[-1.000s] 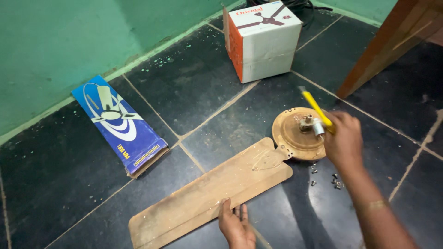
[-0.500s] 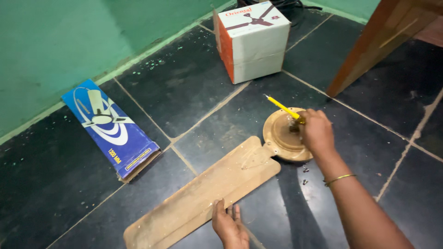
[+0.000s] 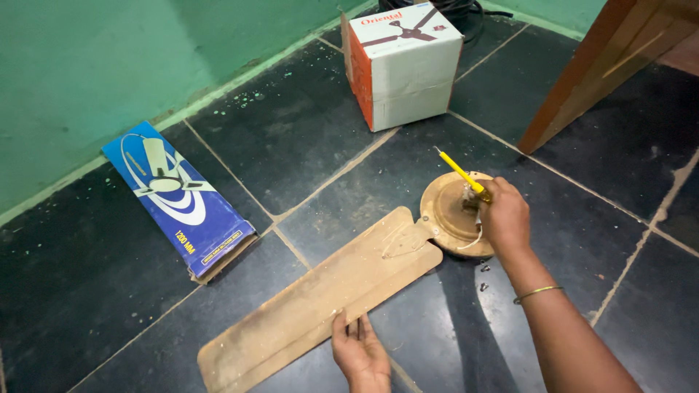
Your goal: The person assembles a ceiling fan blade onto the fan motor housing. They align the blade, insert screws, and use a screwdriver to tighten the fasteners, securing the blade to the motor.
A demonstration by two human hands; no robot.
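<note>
Black tile floor (image 3: 306, 138), green wall (image 3: 109, 65); right hand (image 3: 504, 216) grips screwdriver (image 3: 461, 173); left hand (image 3: 360, 354) seemingly flat.

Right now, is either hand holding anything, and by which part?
The right hand grips a yellow screwdriver near its lower end, over the fan motor. The left hand only presses the fan blade.

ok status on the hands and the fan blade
Left hand flat on fan blade. Right hand gripping yellow screwdriver over motor hub. Loose screws on floor beside hub.

Thin gold bangle (image 3: 537, 292) on bare right forearm (image 3: 575, 342)
</note>
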